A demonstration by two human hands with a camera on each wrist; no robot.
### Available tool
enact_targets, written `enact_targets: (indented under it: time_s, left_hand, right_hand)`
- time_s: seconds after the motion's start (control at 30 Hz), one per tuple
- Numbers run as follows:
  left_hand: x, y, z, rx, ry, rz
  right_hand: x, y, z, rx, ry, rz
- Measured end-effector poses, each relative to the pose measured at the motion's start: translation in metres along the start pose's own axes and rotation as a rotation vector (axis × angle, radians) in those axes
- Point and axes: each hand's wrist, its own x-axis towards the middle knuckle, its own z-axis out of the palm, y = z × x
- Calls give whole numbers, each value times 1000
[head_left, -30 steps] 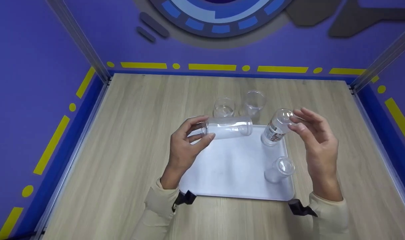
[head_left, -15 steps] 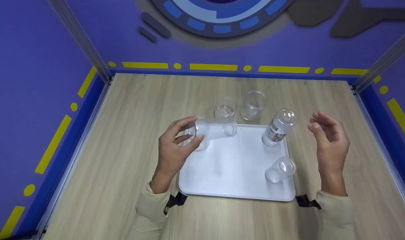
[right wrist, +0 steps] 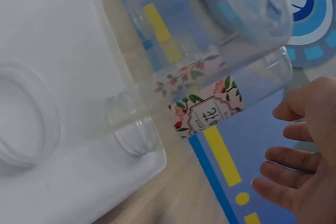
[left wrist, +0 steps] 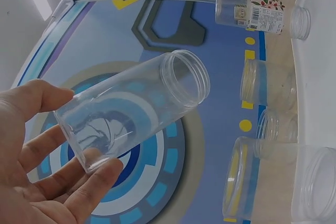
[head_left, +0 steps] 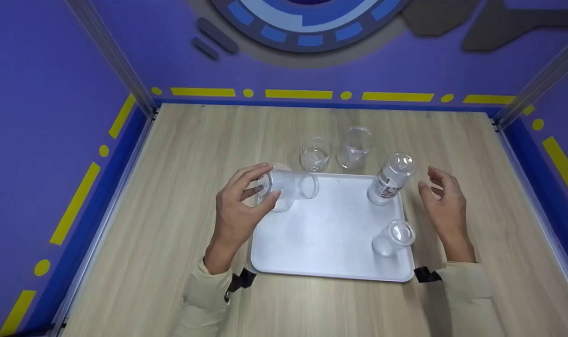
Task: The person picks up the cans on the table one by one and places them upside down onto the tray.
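Observation:
My left hand (head_left: 235,210) grips a clear plastic jar (left wrist: 131,108) near its base. The jar lies on its side in the air over the far left of a white tray (head_left: 321,243), its threaded, uncapped mouth to the right. Behind it, partly hidden, another clear jar (head_left: 282,204) stands mouth down on the tray. My right hand (head_left: 445,206) holds nothing, fingers loosely bent, just right of the tray. Nearest to it is a clear jar with a floral label (head_left: 387,180), mouth down at the far right corner. A clear unlabelled jar (head_left: 393,238) stands mouth down at the near right.
Two more clear jars, one on the left (head_left: 316,154) and one on the right (head_left: 355,147), stand on the wooden table (head_left: 195,164) behind the tray. Blue-purple panels (head_left: 293,70) enclose the table at the back and both sides.
My left hand has moved left with the jar, turning its mouth more toward me. My right hand drew away from the labelled jar to the right, then came slightly back and nearer.

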Motion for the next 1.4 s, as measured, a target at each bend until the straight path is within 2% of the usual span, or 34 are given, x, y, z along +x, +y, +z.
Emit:
enact_targets:
  time_s: [0.37,0.6,0.97,1.4]
  left_hand:
    - [-2,-3,-5,87,-18,31]
    - [-5,-6,-8,160,-9,48]
    - [-7,-6,-9,273,-47,35]
    - [-9,-8,-8,334,-129,5]
  right_hand:
    - [8,27,13,-186,-189,-74]
    - [9,33,21,-271,-300,-60]
    - [11,41,27,-339,-357,-83]
    - [10,53,32,-471,-378,-148]
